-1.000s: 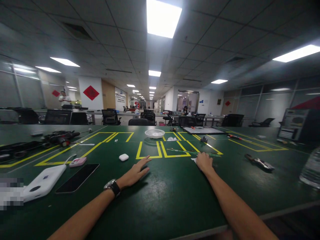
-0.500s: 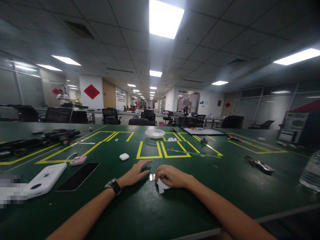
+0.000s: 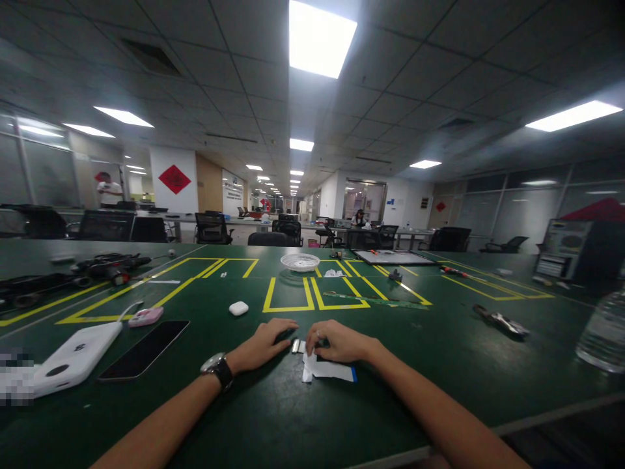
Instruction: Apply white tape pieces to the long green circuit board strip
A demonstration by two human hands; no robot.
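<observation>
Right hand [image 3: 336, 341], white strip [image 3: 334, 370] shifted inward; wall lettering [image 3: 233, 194] unreadable

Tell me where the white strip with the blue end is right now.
In the head view, the white strip is below and slightly right of centre, at the right hand's grip, its blue end pointing right.

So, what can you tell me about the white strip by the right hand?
The white strip looks thin and flat, like paper or plastic, with a blue tip at its right end. It lies on the green table, with a short section at its left pointing toward the near edge. The right hand seems to touch it there. A shiny silvery piece shows farther left; whether it belongs to the strip is unclear.
</observation>
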